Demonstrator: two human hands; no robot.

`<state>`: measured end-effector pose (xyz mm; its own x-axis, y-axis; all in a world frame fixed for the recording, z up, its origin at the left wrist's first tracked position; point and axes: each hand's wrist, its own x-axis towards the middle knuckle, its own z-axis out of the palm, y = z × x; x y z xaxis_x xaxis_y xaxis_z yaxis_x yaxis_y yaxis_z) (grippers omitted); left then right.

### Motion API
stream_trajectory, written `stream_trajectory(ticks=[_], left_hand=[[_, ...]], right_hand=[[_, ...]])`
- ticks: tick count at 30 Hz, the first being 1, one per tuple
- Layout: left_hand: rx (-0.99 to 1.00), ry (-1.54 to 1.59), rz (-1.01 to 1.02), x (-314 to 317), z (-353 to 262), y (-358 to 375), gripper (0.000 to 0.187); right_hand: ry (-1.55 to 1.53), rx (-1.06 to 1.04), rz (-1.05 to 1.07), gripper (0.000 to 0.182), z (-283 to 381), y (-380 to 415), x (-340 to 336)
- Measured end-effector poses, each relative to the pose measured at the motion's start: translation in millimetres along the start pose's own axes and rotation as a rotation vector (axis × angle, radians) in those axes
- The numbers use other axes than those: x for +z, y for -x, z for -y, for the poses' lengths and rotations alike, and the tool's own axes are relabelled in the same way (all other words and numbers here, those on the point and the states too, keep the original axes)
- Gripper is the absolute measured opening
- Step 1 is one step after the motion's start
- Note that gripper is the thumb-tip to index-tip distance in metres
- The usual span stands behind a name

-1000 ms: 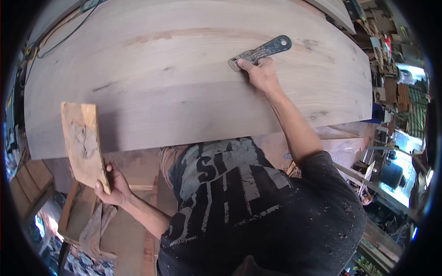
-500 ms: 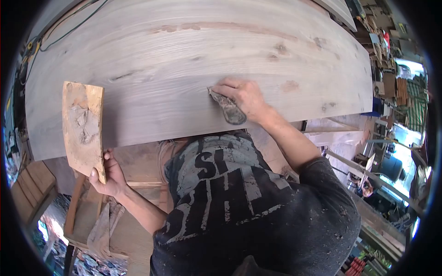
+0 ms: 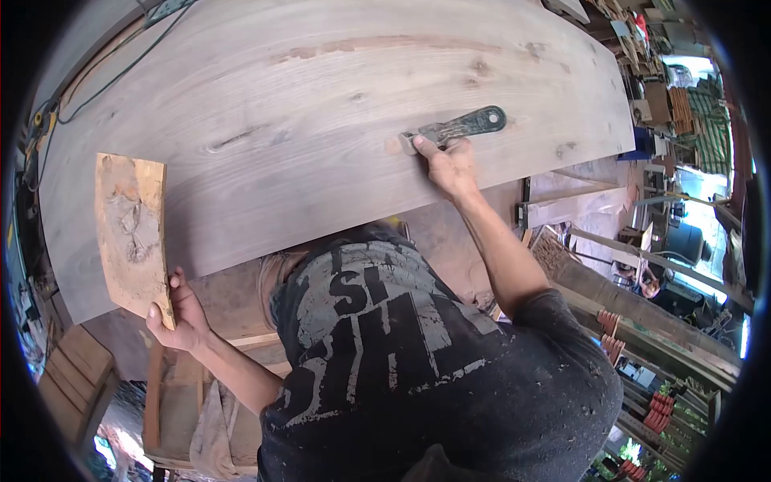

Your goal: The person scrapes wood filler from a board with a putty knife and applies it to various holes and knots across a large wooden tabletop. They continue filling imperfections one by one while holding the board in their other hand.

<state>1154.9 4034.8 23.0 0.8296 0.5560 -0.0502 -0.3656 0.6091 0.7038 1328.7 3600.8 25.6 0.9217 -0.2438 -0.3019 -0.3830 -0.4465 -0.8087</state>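
My left hand (image 3: 186, 321) grips the lower edge of a thin, slightly curved piece of wood (image 3: 120, 269), holding it up at the left, over the panel's near edge. A lump of greyish filler (image 3: 135, 225) is smeared on its face. My right hand (image 3: 451, 167) is closed around a putty knife (image 3: 462, 124); the dark handle with a hole points right and the blade points left. The blade is at the surface of a large wooden panel (image 3: 305, 177), beside a small brownish patch (image 3: 393, 145). A dark crack (image 3: 233, 138) and several knots mark the panel.
A cable (image 3: 128, 64) runs along the far left edge of the panel. Slatted wood (image 3: 76, 373) and a wooden frame with a rag (image 3: 213, 434) stand at lower left. Clamps (image 3: 658, 414) and timber lie at right. A long reddish-brown streak (image 3: 369, 44) crosses the panel's far side.
My right hand has turned the putty knife so its handle now points up and right instead of toward me. The view has shifted a little; my left hand keeps holding the wood piece.
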Motion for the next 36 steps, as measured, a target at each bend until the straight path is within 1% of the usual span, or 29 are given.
stream_trajectory(ticks=[2, 4, 5, 6, 8, 9, 10, 11, 12, 13, 14, 16, 18, 19, 21, 22, 24, 25, 26, 28, 30, 32, 33, 34, 36], left_hand=[[-0.011, 0.017, -0.035, 1.2, -2.0, -1.5, 0.058], [-0.029, 0.029, -0.008, -1.2, 0.0, -4.4, 0.058], [-0.047, 0.031, 0.008, -2.3, -2.0, -3.0, 0.058], [-0.053, 0.035, 0.013, -2.1, -2.2, -3.8, 0.058], [-0.054, 0.025, 0.007, 1.2, -4.4, -3.4, 0.057], [-0.056, 0.025, 0.006, 1.9, -6.3, -1.3, 0.057], [-0.054, 0.026, 0.010, 2.9, -8.4, -0.4, 0.057], [-0.058, 0.035, 0.024, 5.2, -5.0, -2.9, 0.056], [-0.084, 0.045, 0.046, 6.5, -1.5, -4.0, 0.056], [-0.087, 0.034, 0.050, 4.9, -2.8, -2.6, 0.056], [-0.079, 0.023, 0.053, 2.8, -3.3, -2.7, 0.056], [-0.094, 0.026, 0.070, -3.6, -1.1, -6.2, 0.056], [-0.092, 0.004, 0.077, -9.8, -4.5, -6.2, 0.056], [-0.116, 0.050, 0.185, -22.2, -5.5, -9.6, 0.060], [-0.132, 0.069, 0.185, -28.2, -5.3, -11.3, 0.060], [-0.144, 0.091, 0.183, -19.5, -4.7, -10.3, 0.059], [-0.148, 0.090, 0.200, -13.8, -3.7, -8.8, 0.059], [-0.145, 0.096, 0.203, -12.0, -4.2, -9.5, 0.060], [-0.140, 0.095, 0.213, -7.9, -4.8, -8.5, 0.060], [-0.127, 0.059, 0.149, -1.3, -4.7, -6.4, 0.057], [-0.119, 0.051, 0.141, -1.9, -5.8, -6.9, 0.057], [-0.166, 0.095, 0.173, 0.0, -4.9, -6.4, 0.056], [-0.159, 0.094, 0.174, 1.7, -4.3, -5.7, 0.055], [-0.149, 0.089, 0.171, 0.9, -5.5, -5.3, 0.055], [-0.131, 0.058, 0.137, -3.8, -5.4, -6.6, 0.054]], right_hand=[[0.030, -0.017, -0.055, 0.022, 6.2, 9.1, 2.4], [0.115, -0.128, -0.072, 0.024, -1.8, 11.7, 6.0], [0.164, -0.073, -0.067, 0.026, -3.0, 12.7, 8.7], [0.164, -0.071, -0.075, 0.026, -1.2, 17.4, 12.6], [-0.024, -0.154, -0.043, 0.030, 6.2, 26.9, 22.5], [0.018, -0.157, -0.001, 0.034, -0.8, 27.1, 27.7], [0.018, -0.150, -0.009, 0.034, 1.5, 30.1, 33.6], [0.093, -0.098, 0.035, 0.036, 4.4, 30.7, 37.3], [0.167, -0.038, 0.072, 0.039, 4.1, 31.2, 32.5], [0.171, 0.028, 0.136, 0.041, 0.7, 32.2, 22.3], [0.167, 0.040, 0.110, 0.041, -4.3, 34.5, 7.9], [-0.127, -0.059, -0.041, 0.038, -18.3, 44.1, -31.2], [-0.261, 0.113, -0.085, 0.031, -18.0, 61.6, -74.0], [-0.335, 0.116, -0.069, 0.027, -35.1, 63.5, -89.6], [-0.445, 0.115, -0.062, 0.023, -61.1, 65.4, -102.2], [-0.455, 0.114, -0.071, 0.023, -58.8, 69.0, -108.5], [-0.201, 0.135, -0.053, 0.024, -50.8, 77.9, -105.6], [-0.187, 0.036, -0.072, 0.027, -42.0, 84.2, -96.5], [-0.196, 0.029, -0.075, 0.027, -39.3, 86.7, -93.9], [-0.138, 0.049, -0.034, 0.030, -34.3, 83.8, -90.7], [-0.137, 0.021, -0.024, 0.031, -33.2, 70.4, -84.9], [-0.179, 0.029, -0.008, 0.031, -22.6, 54.3, -79.4], [-0.057, 0.085, 0.015, 0.033, -22.9, 38.8, -74.8], [-0.061, 0.080, 0.025, 0.033, -12.0, 34.9, -65.9], [0.142, -0.377, -0.077, 0.023, 19.8, 25.6, -40.7]])
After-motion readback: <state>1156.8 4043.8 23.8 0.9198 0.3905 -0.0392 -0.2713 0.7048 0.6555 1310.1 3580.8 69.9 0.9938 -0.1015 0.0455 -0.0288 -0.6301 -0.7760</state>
